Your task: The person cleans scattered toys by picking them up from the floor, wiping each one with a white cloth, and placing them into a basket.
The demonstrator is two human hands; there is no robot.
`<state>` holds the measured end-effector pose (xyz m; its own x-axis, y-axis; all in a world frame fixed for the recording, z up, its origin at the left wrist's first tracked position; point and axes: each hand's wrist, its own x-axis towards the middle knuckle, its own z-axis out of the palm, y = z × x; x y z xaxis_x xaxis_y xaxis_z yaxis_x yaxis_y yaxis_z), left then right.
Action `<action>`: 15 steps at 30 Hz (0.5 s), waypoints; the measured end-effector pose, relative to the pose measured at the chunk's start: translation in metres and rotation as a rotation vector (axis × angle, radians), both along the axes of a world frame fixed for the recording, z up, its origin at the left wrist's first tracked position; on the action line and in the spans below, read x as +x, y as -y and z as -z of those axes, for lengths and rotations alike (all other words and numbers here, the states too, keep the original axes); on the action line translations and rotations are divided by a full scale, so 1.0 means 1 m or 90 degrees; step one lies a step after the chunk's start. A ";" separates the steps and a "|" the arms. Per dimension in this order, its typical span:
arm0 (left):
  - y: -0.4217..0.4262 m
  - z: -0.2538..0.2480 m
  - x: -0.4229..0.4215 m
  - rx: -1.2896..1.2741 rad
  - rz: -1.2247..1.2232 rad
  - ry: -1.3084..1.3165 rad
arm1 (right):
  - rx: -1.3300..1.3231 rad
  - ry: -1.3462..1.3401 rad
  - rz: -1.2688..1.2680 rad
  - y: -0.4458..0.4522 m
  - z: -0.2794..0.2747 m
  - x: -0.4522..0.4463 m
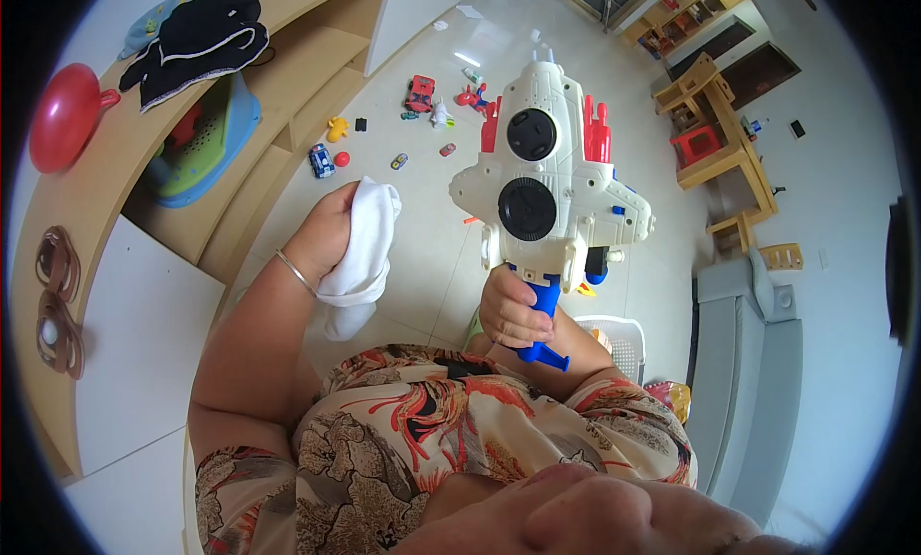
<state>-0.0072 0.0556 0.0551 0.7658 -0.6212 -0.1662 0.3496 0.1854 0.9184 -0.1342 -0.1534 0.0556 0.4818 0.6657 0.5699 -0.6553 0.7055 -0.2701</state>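
My right hand (511, 308) is wrapped around the blue handle (549, 301) of a large white toy gun (561, 171). Held up in front of me, the toy has two black round discs and red parts along its sides. A folded white cloth (369, 238) hangs from my left hand (331, 231), which grips it near the wooden cabinet. The cloth and the toy gun are apart. Part of my left fingers is hidden behind the cloth.
Small toys lie on the tiled floor, among them a red toy car (420, 93), a blue toy car (321, 161) and a yellow figure (337, 128). A wooden cabinet (225, 243) bears a red balloon (67, 118) and brown sandals (59, 306). A grey sofa (739, 363) stands right, near a white basket (625, 344).
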 end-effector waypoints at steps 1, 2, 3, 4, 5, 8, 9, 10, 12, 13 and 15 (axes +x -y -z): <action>0.000 -0.001 0.000 -0.001 0.001 -0.003 | 0.007 0.008 -0.007 0.000 0.000 0.001; 0.000 0.000 0.000 -0.001 0.001 -0.003 | 0.007 0.009 -0.006 0.000 0.000 0.002; 0.000 0.002 0.001 -0.010 0.000 -0.009 | 0.003 0.015 -0.011 0.000 0.000 0.003; 0.001 0.003 0.001 -0.019 -0.002 -0.014 | 0.000 0.021 -0.015 0.000 0.000 0.003; 0.001 0.003 0.001 -0.019 -0.001 -0.014 | 0.000 0.021 -0.015 0.000 0.000 0.002; 0.001 0.004 0.001 -0.030 0.008 -0.028 | -0.002 0.008 -0.008 0.000 0.001 0.000; 0.001 0.006 0.001 -0.026 0.011 -0.019 | 0.004 0.002 -0.010 0.001 0.002 0.000; 0.001 0.007 0.002 -0.023 0.015 -0.009 | 0.009 -0.003 -0.011 0.000 0.002 0.000; 0.001 0.005 0.001 -0.013 0.016 0.001 | -0.019 -0.015 -0.006 0.001 -0.005 0.001; 0.001 0.003 -0.001 -0.004 0.016 0.011 | -0.046 -0.027 -0.001 0.002 -0.008 0.001; 0.005 0.005 -0.001 0.006 0.009 0.011 | -0.057 -0.058 0.022 0.003 -0.006 -0.001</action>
